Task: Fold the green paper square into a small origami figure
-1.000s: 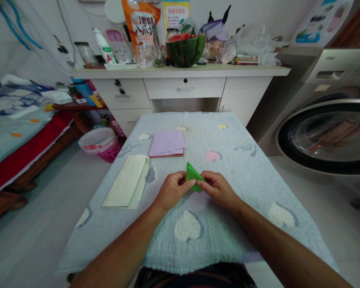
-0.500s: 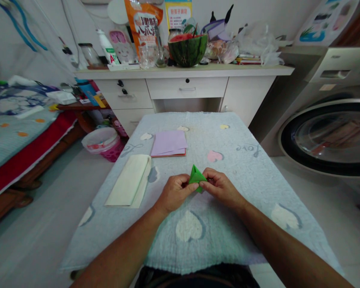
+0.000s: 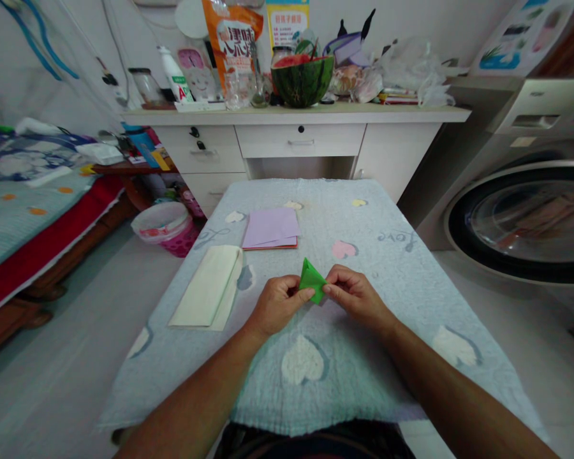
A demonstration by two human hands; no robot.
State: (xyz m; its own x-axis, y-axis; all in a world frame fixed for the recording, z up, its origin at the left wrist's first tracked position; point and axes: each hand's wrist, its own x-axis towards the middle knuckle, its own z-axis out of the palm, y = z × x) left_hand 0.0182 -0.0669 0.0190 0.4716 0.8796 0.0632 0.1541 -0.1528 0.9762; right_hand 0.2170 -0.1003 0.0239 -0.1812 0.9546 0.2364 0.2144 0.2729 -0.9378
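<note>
A small folded green paper (image 3: 311,281) stands up between my two hands over the middle of the cloth-covered table (image 3: 411,274). My left hand (image 3: 277,304) pinches its left side with thumb and fingers closed. My right hand (image 3: 354,296) pinches its right side, fingers curled. The lower part of the paper is hidden behind my fingertips. Beyond my hands lies a stack of coloured sheets (image 3: 270,228) with a lilac one on top. A folded cream sheet (image 3: 209,294) lies to the left.
A white desk (image 3: 299,137) with drawers stands past the table, carrying a cut watermelon (image 3: 302,79), bottles and bags. A washing machine (image 3: 521,210) is at the right. A pink bin (image 3: 165,228) and a bed (image 3: 29,217) are at the left.
The green paper has been turned between my fingers, its point tilting slightly left. Both hands stayed close together over the same spot on the table.
</note>
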